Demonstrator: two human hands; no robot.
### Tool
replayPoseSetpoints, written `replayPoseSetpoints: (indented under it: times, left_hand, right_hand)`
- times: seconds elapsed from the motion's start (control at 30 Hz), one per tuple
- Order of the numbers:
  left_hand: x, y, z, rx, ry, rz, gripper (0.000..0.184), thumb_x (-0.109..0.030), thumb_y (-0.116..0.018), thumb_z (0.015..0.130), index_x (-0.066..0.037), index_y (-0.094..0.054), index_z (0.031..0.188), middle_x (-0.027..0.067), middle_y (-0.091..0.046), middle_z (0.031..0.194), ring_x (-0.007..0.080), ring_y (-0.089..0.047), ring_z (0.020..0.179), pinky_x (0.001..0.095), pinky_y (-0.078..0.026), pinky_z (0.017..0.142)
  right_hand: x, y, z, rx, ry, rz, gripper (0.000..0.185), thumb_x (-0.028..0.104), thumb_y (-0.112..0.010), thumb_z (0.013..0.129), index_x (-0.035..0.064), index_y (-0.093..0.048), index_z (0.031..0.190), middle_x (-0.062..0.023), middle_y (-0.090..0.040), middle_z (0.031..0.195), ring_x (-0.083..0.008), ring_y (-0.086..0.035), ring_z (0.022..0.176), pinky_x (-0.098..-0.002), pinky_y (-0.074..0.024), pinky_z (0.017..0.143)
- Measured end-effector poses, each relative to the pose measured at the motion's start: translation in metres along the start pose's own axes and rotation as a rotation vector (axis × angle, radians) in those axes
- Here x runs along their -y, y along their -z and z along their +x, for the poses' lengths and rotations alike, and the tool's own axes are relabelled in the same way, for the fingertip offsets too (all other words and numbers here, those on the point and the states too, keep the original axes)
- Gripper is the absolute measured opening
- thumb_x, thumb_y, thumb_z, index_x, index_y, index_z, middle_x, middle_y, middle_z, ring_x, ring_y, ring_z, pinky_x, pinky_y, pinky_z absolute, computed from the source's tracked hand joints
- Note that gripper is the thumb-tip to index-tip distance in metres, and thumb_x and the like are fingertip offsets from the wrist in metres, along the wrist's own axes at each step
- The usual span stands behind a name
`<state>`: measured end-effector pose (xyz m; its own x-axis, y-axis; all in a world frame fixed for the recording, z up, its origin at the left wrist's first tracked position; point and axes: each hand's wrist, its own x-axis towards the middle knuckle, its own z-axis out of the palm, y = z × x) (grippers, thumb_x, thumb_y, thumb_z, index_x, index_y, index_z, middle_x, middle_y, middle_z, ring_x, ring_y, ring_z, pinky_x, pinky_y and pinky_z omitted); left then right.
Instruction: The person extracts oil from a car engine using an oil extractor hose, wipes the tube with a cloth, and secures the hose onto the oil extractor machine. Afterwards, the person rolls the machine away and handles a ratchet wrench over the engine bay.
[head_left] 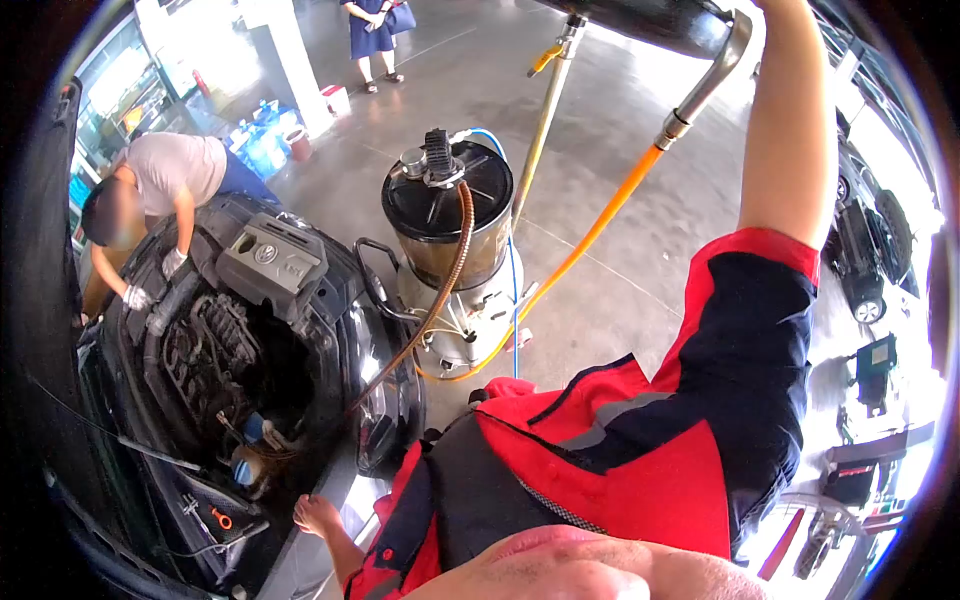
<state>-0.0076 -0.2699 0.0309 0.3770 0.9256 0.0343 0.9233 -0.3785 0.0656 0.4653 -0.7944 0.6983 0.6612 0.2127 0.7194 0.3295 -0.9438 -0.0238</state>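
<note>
My left hand (318,515) hangs low beside the car's front edge, fingers loosely bent, with nothing visible in it. Close to it is the open engine bay (290,365) with a grey VW engine cover (270,255) and an orange ring-shaped dipstick handle (221,518). My right arm (790,120) reaches up past the top edge, so the hand is cut off. Near that arm, a curved metal pipe (722,68) joins a black round pan (650,25) to an orange hose (600,235). A yellow valve lever (545,60) sits on the pan's pole.
An oil drainer with a dark cylindrical tank (450,245) stands ahead, a brown hose (440,300) running from it into the engine bay. Across the car a gloved co-worker (175,175) leans in. Another person (372,35) stands far off. Blue water bottles (262,140) stand by a pillar.
</note>
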Motion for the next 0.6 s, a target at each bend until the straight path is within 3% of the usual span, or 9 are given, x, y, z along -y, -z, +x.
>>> replayPoseSetpoints:
  times: [0.07,0.2,0.27,0.3,0.33,0.43,0.5,0.57,0.6]
  left_hand:
    - [0.002,-0.004,-0.005,-0.056,-0.018,0.031,0.032,-0.029,-0.059,0.088,-0.013,-0.067,0.114,0.0085,-0.062,0.126,0.0325,-0.050,0.125,0.0535,-0.040,0.103]
    - [-0.023,0.034,-0.023,0.053,0.071,0.091,0.039,-0.032,-0.062,0.088,-0.012,-0.065,0.121,0.0115,-0.059,0.133,0.0336,-0.050,0.127,0.0500,-0.041,0.105]
    - [-0.008,0.016,-0.033,-0.108,-0.015,0.075,0.041,-0.032,-0.061,0.088,-0.010,-0.065,0.123,0.0141,-0.060,0.132,0.0344,-0.053,0.124,0.0499,-0.041,0.104]
    - [0.004,0.004,-0.030,-0.087,-0.060,0.064,0.041,-0.032,-0.060,0.089,-0.011,-0.065,0.124,0.0133,-0.060,0.132,0.0337,-0.051,0.127,0.0513,-0.040,0.105]
    - [0.012,-0.011,-0.033,-0.152,-0.058,0.060,0.041,-0.032,-0.060,0.089,-0.012,-0.065,0.124,0.0108,-0.061,0.133,0.0331,-0.049,0.128,0.0526,-0.039,0.106]
    - [-0.003,0.000,-0.048,-0.112,-0.051,0.043,0.036,-0.031,-0.061,0.089,-0.014,-0.064,0.121,0.0088,-0.061,0.131,0.0338,-0.049,0.126,0.0510,-0.036,0.108]
    - [-0.015,0.011,-0.059,-0.117,-0.074,-0.088,0.031,-0.028,-0.062,0.088,-0.013,-0.065,0.116,0.0102,-0.062,0.127,0.0337,-0.050,0.125,0.0504,-0.036,0.107]
    - [-0.026,0.022,-0.067,-0.083,-0.080,-0.116,0.029,-0.025,-0.064,0.086,-0.012,-0.066,0.112,0.0116,-0.064,0.121,0.0346,-0.052,0.123,0.0502,-0.039,0.105]
    - [-0.026,0.023,-0.071,-0.058,-0.097,-0.169,0.027,-0.024,-0.065,0.086,-0.012,-0.067,0.111,0.0121,-0.065,0.118,0.0352,-0.053,0.120,0.0500,-0.041,0.103]
  right_hand:
    - [0.027,0.001,-0.033,-0.217,-0.001,0.065,0.046,0.042,-0.061,0.094,-0.0009,-0.071,0.105,-0.0165,-0.069,0.079,-0.0218,-0.067,0.074,-0.0362,-0.0543,0.068]
    - [0.013,-0.021,-0.044,-0.793,0.338,-0.522,0.023,0.017,-0.051,0.101,0.0036,-0.066,0.111,-0.0126,-0.070,0.095,-0.0163,-0.061,0.070,-0.0313,-0.0519,0.063]
    - [-0.014,-0.035,-0.054,-0.820,0.395,-0.026,0.034,0.027,-0.046,0.108,0.0046,-0.067,0.122,-0.0057,-0.074,0.104,-0.0037,-0.049,0.046,-0.0226,-0.0458,0.041]
    - [0.012,-0.050,-0.081,-0.703,0.141,0.434,0.037,0.030,-0.051,0.105,-0.0001,-0.064,0.121,-0.0118,-0.070,0.096,-0.0150,-0.066,0.069,-0.0304,-0.0602,0.057]
    - [0.026,-0.072,-0.104,-0.671,0.153,0.745,0.037,0.033,-0.061,0.099,0.0060,-0.066,0.124,-0.0101,-0.073,0.101,-0.0150,-0.072,0.075,-0.0282,-0.0621,0.060]
    - [-0.005,-0.186,-0.164,-0.633,-0.051,0.743,0.027,0.028,-0.076,0.088,0.0025,-0.075,0.099,-0.0093,-0.074,0.087,-0.0173,-0.068,0.076,-0.0338,-0.0543,0.067]
    - [0.080,-0.240,-0.213,-0.273,-0.134,1.000,0.009,0.007,-0.067,0.094,0.0034,-0.074,0.099,-0.0051,-0.071,0.085,-0.0116,-0.063,0.075,-0.0262,-0.0506,0.064]
    - [0.121,-0.307,-0.255,0.462,-0.251,1.339,0.006,0.008,-0.066,0.095,0.0041,-0.071,0.094,-0.0007,-0.066,0.079,-0.0088,-0.057,0.072,-0.0273,-0.0460,0.064]
    - [0.153,-0.347,-0.280,0.626,-0.321,1.315,0.010,0.011,-0.064,0.096,0.0041,-0.071,0.097,-0.0019,-0.067,0.080,-0.0109,-0.059,0.071,-0.0284,-0.0458,0.062]
